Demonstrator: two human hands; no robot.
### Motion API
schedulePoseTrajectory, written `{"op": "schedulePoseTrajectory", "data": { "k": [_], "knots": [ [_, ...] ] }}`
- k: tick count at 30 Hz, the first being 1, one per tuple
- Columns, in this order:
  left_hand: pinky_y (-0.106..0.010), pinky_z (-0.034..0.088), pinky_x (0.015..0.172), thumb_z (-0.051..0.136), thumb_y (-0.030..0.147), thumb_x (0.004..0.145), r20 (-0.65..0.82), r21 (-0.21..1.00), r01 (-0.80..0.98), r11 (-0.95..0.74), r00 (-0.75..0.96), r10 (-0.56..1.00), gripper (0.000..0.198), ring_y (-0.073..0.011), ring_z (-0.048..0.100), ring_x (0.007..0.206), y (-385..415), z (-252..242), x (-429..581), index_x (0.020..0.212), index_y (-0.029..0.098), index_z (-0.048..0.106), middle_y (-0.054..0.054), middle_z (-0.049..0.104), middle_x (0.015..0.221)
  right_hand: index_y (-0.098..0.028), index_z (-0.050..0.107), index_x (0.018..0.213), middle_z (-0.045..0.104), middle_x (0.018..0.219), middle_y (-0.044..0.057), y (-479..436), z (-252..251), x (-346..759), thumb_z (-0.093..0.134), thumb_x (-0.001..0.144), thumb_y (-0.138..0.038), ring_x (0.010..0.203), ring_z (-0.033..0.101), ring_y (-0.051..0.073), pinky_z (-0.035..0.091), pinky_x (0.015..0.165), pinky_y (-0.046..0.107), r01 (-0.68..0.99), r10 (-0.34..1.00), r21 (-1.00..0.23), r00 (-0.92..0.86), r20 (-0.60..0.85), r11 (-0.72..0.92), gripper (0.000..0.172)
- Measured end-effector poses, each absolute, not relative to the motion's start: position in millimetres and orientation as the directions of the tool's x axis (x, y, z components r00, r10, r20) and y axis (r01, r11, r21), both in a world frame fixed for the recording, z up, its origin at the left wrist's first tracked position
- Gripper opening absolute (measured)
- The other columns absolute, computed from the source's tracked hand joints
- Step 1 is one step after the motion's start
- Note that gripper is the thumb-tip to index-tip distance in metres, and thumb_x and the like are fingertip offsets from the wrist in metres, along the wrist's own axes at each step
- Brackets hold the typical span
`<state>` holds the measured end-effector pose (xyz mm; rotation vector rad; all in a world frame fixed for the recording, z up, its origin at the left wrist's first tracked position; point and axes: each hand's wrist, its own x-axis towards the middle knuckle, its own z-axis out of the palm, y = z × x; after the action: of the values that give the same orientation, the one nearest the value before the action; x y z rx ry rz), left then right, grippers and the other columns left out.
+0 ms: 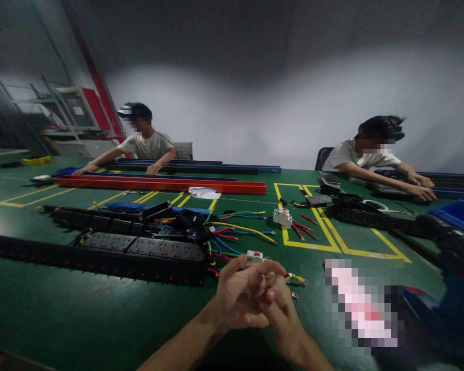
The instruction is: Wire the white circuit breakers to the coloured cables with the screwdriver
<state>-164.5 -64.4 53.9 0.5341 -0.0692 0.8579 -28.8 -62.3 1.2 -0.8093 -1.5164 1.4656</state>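
Observation:
My left hand [235,291] is turned palm up over the near edge of the table, its thumb raised and its fingers stretched apart toward the right. Against it presses my right hand [284,306], with fingers bent among the left fingers. Anything small between them is hidden. Just beyond the hands sits a white breaker with a red switch [254,255], partly covered by my fingers. To the left lies a long black power strip [154,250] with red parts along its side. Coloured wires with ring terminals [251,232] come from the strips' right ends.
A second white breaker [281,217] with red leads lies inside yellow tape lines. Behind are orange rails [162,184]. Two people work across the green table [100,314]. At right are a blue bin [456,214] and a blurred-out flat object [361,304].

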Motion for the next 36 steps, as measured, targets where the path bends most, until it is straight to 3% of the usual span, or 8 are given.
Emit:
{"op": "schedulePoseTrajectory", "data": {
  "k": [7, 13, 16, 20, 26, 31, 36],
  "knots": [
    [-0.012, 0.033, 0.035, 0.054, 0.063, 0.081, 0.278, 0.441, -0.736, 0.514, 0.656, 0.702, 0.061, -0.0179, 0.052, 0.073, -62.8, 52.4, -164.4, 0.114, 0.013, 0.066, -0.005, 0.044, 0.075, -0.019, 0.060, 0.114, 0.061, 0.116, 0.012, -61.5, 9.2, -29.9, 0.061, 0.086, -0.060, 0.116, 0.056, 0.028, 0.047, 0.101, 0.047, -0.140, 0.862, -0.987, -0.486, 0.143, 0.085, 0.050],
    [-0.016, 0.034, 0.037, 0.048, 0.063, 0.085, 0.317, 0.442, -0.760, 0.477, 0.629, 0.710, 0.064, -0.0123, 0.047, 0.059, -62.3, 52.7, -167.4, 0.119, 0.011, 0.064, -0.006, 0.050, 0.078, -0.022, 0.056, 0.125, 0.056, 0.130, 0.012, -68.3, 14.0, -39.6, 0.069, 0.077, -0.064, 0.129, 0.049, 0.031, 0.043, 0.107, 0.049, -0.227, 0.897, -0.973, -0.439, 0.056, -0.050, 0.065],
    [-0.016, 0.031, 0.042, 0.050, 0.061, 0.085, 0.300, 0.439, -0.791, 0.425, 0.575, 0.761, 0.060, -0.0109, 0.046, 0.058, -62.7, 51.4, -168.3, 0.116, 0.012, 0.065, -0.005, 0.050, 0.076, -0.023, 0.056, 0.124, 0.058, 0.128, 0.012, -71.3, 19.1, -41.1, 0.073, 0.071, -0.067, 0.126, 0.051, 0.032, 0.044, 0.105, 0.049, -0.292, 0.891, -0.949, -0.452, 0.028, -0.118, 0.071],
    [-0.018, 0.025, 0.039, 0.048, 0.060, 0.085, 0.302, 0.449, -0.804, 0.389, 0.546, 0.781, 0.057, -0.0128, 0.045, 0.057, -61.7, 52.9, -169.1, 0.112, 0.014, 0.065, -0.004, 0.048, 0.077, -0.022, 0.059, 0.109, 0.058, 0.126, 0.011, -72.5, 23.4, -39.1, 0.074, 0.066, -0.070, 0.125, 0.051, 0.032, 0.047, 0.101, 0.045, -0.303, 0.887, -0.945, -0.461, 0.033, -0.122, 0.066],
    [-0.018, 0.018, 0.041, 0.054, 0.056, 0.083, 0.278, 0.424, -0.820, 0.385, 0.522, 0.806, 0.053, -0.0098, 0.030, 0.054, -60.0, 61.1, -170.7, 0.111, 0.013, 0.066, -0.003, 0.044, 0.073, -0.020, 0.053, 0.121, 0.060, 0.119, 0.011, -78.1, 27.1, -41.4, 0.078, 0.064, -0.067, 0.119, 0.055, 0.029, 0.047, 0.100, 0.043, -0.246, 0.856, -0.960, -0.516, 0.011, -0.136, 0.078],
    [-0.022, 0.028, 0.047, 0.054, 0.057, 0.083, 0.252, 0.436, -0.814, 0.383, 0.519, 0.817, 0.057, -0.0117, 0.035, 0.056, -60.8, 57.2, -167.7, 0.118, 0.012, 0.063, -0.002, 0.044, 0.073, -0.019, 0.055, 0.113, 0.062, 0.111, 0.009, -76.2, 13.3, -44.0, 0.079, 0.068, -0.060, 0.111, 0.058, 0.026, 0.048, 0.097, 0.041, -0.234, 0.877, -0.958, -0.480, -0.033, -0.164, 0.065],
    [-0.027, 0.034, 0.056, 0.050, 0.057, 0.085, 0.314, 0.484, -0.812, 0.326, 0.509, 0.802, 0.054, -0.0109, 0.039, 0.056, -62.1, 59.3, -163.3, 0.111, 0.012, 0.065, -0.002, 0.045, 0.075, -0.018, 0.059, 0.107, 0.064, 0.108, 0.009, -68.9, -4.6, -42.2, 0.079, 0.071, -0.054, 0.107, 0.059, 0.025, 0.048, 0.096, 0.040, -0.216, 0.889, -0.970, -0.457, -0.002, -0.113, 0.055]
  ]
}}
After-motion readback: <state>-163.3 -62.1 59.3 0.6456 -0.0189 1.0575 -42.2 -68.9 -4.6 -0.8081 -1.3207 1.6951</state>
